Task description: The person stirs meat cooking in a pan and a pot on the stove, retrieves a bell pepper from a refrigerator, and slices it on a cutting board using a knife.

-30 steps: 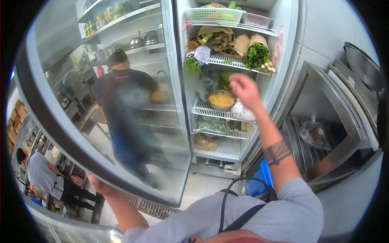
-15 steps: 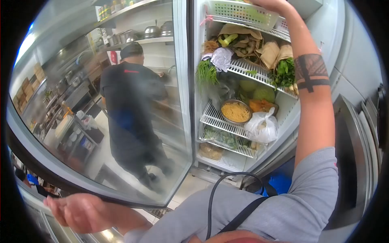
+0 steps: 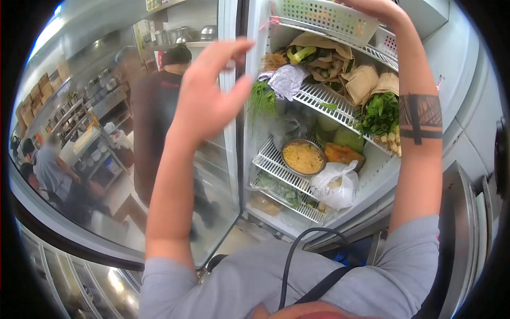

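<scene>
My left hand (image 3: 212, 90) is raised in front of the glass door (image 3: 114, 234), thumb and fingers apart and nothing between them. My right hand (image 3: 378, 9) reaches to the top edge of the view, over the rim of a pale perforated plastic basket (image 3: 319, 20) on the fridge's upper shelf. Its fingers are mostly cut off, so I cannot tell whether they grip the basket. Below the basket lie brown paper wraps (image 3: 358, 80), a green vegetable stalk (image 3: 300, 55), a crumpled whitish wrap (image 3: 287, 81) and leafy greens (image 3: 381, 114).
Lower in the fridge are a metal bowl of yellow strips (image 3: 303, 158), an orange squash piece (image 3: 342, 154) and a knotted white bag (image 3: 336, 186). Through the open door's glass a person in dark clothes (image 3: 159, 117) stands close behind. A steel counter (image 3: 79, 282) is at lower left.
My left hand has risen from the lower left to in front of the door's edge. My right hand stays at the basket. The view has shifted slightly.
</scene>
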